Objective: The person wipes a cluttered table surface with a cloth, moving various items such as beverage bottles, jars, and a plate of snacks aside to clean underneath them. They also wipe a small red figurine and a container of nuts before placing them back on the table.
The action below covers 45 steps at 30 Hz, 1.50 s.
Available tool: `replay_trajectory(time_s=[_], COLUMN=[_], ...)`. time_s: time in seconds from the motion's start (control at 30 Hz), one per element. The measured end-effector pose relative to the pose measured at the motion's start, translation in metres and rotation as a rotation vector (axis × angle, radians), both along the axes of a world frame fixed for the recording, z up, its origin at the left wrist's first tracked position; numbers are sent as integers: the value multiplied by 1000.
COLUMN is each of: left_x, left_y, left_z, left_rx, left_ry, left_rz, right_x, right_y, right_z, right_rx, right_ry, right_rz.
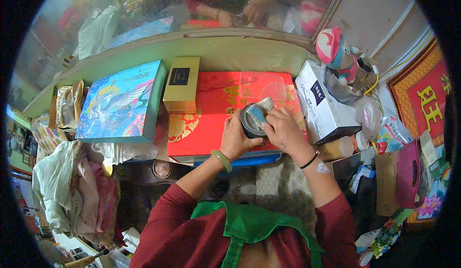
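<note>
My left hand [235, 138] wraps around a dark round cup or tin [248, 129] with a grey metallic rim, its mouth tilted up toward me. At that mouth, my right hand [286, 129] grips a folded blue and white cloth [257, 115]. The cloth reaches inside the rim, and part of its pale end sticks up beyond it. Beneath both hands lies a large red gift box [201, 138] with gold flower patterns. Behind the cup, a clear plastic lid or tray [263, 86] rests on the red box. My fingers hide part of the cup's side.
Left of the red box are a gold box [182, 84] and a blue illustrated box [117, 102]. A white carton [324, 102], a plush toy [336, 50] and jars [336, 148] crowd the right. A mirror [162, 8] rises behind; clothes [61, 188] hang at left.
</note>
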State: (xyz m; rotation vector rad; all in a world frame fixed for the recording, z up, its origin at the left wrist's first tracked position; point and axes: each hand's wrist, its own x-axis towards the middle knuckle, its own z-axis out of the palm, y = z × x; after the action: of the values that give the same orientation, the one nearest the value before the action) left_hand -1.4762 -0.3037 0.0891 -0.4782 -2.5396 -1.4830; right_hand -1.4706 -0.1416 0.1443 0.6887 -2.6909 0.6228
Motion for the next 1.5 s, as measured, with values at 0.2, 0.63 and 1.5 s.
replay_trajectory(time_s=[0.2, 0.63, 1.5], left_x=[-5, -46, 7], left_y=[-3, -49, 20], left_z=[-2, 55, 113], left_rx=[-42, -445, -405], left_ry=[-18, 506, 397], left_rz=[-28, -552, -943], right_x=[-19, 17, 115], right_y=[21, 35, 13], right_z=[-5, 42, 26], right_rx=[-643, -227, -191], right_ry=[-462, -439, -140], right_rz=[-176, -271, -256])
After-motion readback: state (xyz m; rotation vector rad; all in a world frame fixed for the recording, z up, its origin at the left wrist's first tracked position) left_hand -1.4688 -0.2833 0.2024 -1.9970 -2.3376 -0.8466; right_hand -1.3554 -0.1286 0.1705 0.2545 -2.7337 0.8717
